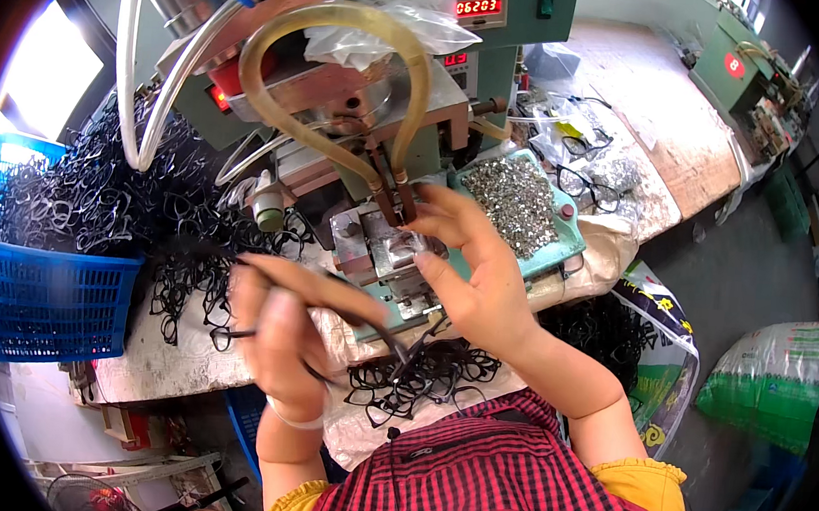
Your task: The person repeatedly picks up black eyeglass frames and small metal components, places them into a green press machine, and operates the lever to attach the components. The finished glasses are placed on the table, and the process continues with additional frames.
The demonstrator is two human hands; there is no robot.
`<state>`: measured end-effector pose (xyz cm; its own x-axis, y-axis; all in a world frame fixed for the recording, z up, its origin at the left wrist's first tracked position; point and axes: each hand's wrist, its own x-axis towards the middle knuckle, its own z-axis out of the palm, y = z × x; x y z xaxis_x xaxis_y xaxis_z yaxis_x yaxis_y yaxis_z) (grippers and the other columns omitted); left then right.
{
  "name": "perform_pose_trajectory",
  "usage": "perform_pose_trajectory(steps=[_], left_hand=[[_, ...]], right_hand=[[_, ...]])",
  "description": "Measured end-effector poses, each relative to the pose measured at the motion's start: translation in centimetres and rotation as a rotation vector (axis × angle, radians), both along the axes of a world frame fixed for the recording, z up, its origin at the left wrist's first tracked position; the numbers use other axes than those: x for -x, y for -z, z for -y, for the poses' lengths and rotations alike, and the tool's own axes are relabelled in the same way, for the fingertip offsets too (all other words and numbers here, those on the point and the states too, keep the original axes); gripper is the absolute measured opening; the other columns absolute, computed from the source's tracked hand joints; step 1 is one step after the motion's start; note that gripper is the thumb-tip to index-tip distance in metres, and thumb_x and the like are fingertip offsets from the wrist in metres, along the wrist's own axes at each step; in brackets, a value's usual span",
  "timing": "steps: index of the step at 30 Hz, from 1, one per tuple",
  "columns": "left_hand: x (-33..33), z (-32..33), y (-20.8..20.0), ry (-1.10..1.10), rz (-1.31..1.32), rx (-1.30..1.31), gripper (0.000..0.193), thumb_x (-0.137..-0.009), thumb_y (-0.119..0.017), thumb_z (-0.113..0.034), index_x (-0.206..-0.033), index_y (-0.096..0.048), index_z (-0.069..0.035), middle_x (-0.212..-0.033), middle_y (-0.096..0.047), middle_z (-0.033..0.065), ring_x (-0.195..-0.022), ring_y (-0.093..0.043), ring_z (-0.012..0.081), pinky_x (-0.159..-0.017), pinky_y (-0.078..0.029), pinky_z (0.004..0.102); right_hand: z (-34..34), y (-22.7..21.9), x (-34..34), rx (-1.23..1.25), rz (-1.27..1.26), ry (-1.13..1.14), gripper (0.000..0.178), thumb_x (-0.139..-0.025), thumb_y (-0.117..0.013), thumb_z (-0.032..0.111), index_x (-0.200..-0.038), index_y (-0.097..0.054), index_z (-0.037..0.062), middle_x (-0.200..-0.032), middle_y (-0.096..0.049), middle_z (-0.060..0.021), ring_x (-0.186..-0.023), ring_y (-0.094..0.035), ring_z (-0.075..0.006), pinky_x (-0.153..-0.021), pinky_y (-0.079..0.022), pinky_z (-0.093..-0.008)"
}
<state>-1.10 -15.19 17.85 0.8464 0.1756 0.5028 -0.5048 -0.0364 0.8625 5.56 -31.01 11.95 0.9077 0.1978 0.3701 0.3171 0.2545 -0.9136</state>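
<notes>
My left hand, smeared by motion, is closed on a black eyeglass frame in front of the machine. Its dark parts run past my fingers on both sides. My right hand reaches to the small metal fixture under the machine's two copper-coloured tips. Thumb and index finger are apart there, beside the fixture; any tiny piece at the fingertips is too small to make out. Below the fixture, a pile of black eyeglass frames lies on the table.
A green tray of small shiny metal parts stands right of the fixture. At the left, a blue basket is heaped with black frames. Yellowish hose loops above the fixture. Clear-lens glasses and plastic bags lie farther right.
</notes>
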Motion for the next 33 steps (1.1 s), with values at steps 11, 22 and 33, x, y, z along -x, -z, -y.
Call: perform_pose_trajectory(steps=[11,22,33], left_hand=[[-0.4,3.8,6.6,0.545,-0.846,0.662,0.025,-0.105,-0.041,-0.032,-0.098,-0.047,-0.009,-0.075,-0.068,0.0262,-0.055,-0.065,0.0282,-0.049,-0.053,0.0323],[0.1,1.2,7.3,0.576,-0.816,0.449,0.03,-0.106,-0.046,-0.027,-0.113,-0.052,0.001,-0.089,-0.07,0.0205,-0.073,-0.07,0.0275,-0.062,-0.057,0.0319],[10.8,-18.9,11.7,-0.977,-0.39,-0.475,0.009,-0.098,-0.064,-0.008,-0.102,-0.064,0.0,-0.093,-0.069,0.0053,-0.084,-0.063,0.0129,-0.077,-0.05,0.0292]], right_hand=[[9.4,11.2,-8.0,0.962,0.389,0.65,0.017,-0.076,-0.079,0.014,-0.092,-0.076,0.0099,-0.128,-0.065,-0.0182,-0.129,-0.053,-0.0381,-0.107,-0.044,-0.0455],[2.8,11.0,-12.4,1.212,0.48,0.674,0.012,-0.076,-0.073,0.013,-0.084,-0.067,0.0057,-0.104,-0.066,-0.0094,-0.106,-0.061,-0.0307,-0.077,-0.055,-0.0412],[10.1,12.5,-8.1,-0.133,-0.2,0.556,0.012,-0.099,-0.064,0.007,-0.108,-0.069,-0.0001,-0.095,-0.071,-0.0043,-0.09,-0.067,-0.0111,-0.085,-0.051,-0.0246]])
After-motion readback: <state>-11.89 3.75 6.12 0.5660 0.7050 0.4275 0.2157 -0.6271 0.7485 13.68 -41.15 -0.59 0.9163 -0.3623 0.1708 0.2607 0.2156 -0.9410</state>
